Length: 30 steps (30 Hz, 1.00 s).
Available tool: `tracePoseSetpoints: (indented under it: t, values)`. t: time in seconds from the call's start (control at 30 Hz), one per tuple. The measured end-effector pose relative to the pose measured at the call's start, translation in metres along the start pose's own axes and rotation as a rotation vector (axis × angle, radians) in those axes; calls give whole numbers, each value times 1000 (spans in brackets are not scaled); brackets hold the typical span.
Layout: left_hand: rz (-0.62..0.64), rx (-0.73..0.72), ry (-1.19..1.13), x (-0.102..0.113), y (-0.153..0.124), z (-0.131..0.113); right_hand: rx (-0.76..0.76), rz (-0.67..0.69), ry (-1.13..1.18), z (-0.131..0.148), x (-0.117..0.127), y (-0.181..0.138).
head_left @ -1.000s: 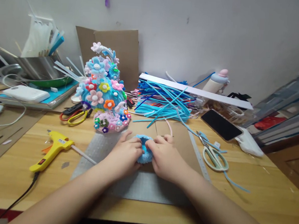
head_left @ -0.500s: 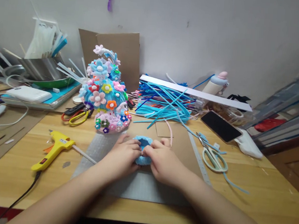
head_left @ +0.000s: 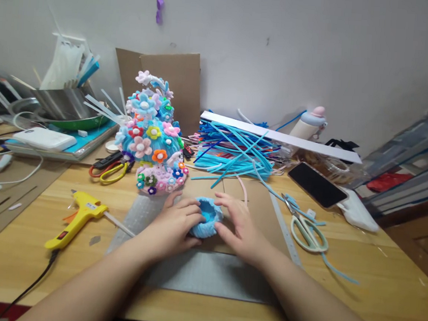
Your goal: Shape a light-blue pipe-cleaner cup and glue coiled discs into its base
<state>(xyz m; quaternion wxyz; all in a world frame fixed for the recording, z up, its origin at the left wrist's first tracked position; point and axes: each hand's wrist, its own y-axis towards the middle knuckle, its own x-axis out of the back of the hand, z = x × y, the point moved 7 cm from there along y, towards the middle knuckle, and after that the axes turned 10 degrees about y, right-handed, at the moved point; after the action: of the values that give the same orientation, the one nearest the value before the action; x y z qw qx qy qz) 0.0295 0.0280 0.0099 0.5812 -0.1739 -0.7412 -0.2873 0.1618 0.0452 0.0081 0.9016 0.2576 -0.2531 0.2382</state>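
Observation:
A small light-blue fuzzy cup [head_left: 206, 220] made of pipe cleaners sits on a cardboard sheet [head_left: 258, 208] in the middle of the wooden table. My left hand [head_left: 175, 224] is curled round its left side, gripping it. My right hand [head_left: 239, 225] rests against its right side with the fingers stretched out and apart. Just behind stands a tall ornament [head_left: 151, 138] covered in coloured pipe-cleaner flowers.
A yellow glue gun [head_left: 78, 211] lies at the left with its cord running off the front edge. A heap of blue pipe cleaners [head_left: 233, 152], a phone [head_left: 316, 184], pale scissors [head_left: 307, 230] and a metal ruler [head_left: 285, 228] lie right. Red and yellow scissors [head_left: 109, 167] lie behind.
Both hands were pinched on the cup's rim. My right hand has now let go and spread its fingers beside the cup; the left keeps its grip. The view has shifted down slightly.

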Motion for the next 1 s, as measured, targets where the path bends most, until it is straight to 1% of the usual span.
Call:
tracePoseSetpoints:
  t: [0.1,0.17,0.2,0.23,0.27,0.37,0.4,0.47,0.53,0.6,0.7,0.8,0.93,1.0]
  values:
    - [-13,-7,-31,1,1,4,-39,136,158,-14,-12,-1]
    - [-16,20,-146,1,2,7,-71,153,318,-20,-15,-2]
    - [-14,62,-266,1,2,10,-101,133,411,-23,-15,-1]
    - [-11,126,-441,-1,2,13,-140,101,506,-25,-14,-1]
    - [-9,203,-666,-3,2,16,-178,64,604,-28,-13,0]
    - [29,410,-1420,-18,0,15,-257,-32,864,-29,-12,1]
    - [46,459,-1612,-22,-1,12,-284,-56,938,-30,-14,1]
    - [86,548,-1848,-31,-2,7,-361,-98,1070,-33,-19,0]
    - [106,636,-1943,-40,-4,7,-444,-143,1174,-37,-26,-3]
    - [102,676,-1969,-45,-5,7,-501,-176,1254,-39,-31,-5]
    - [80,670,-1942,-47,-4,8,-547,-173,1350,-35,-36,-6]
    - [48,643,-1956,-41,0,7,-614,-161,1414,-33,-39,-8]
    - [20,603,-2056,-32,5,9,-819,-235,1560,-44,-45,-14]
    - [8,605,-2050,-30,4,12,-888,-240,1622,-47,-47,-15]
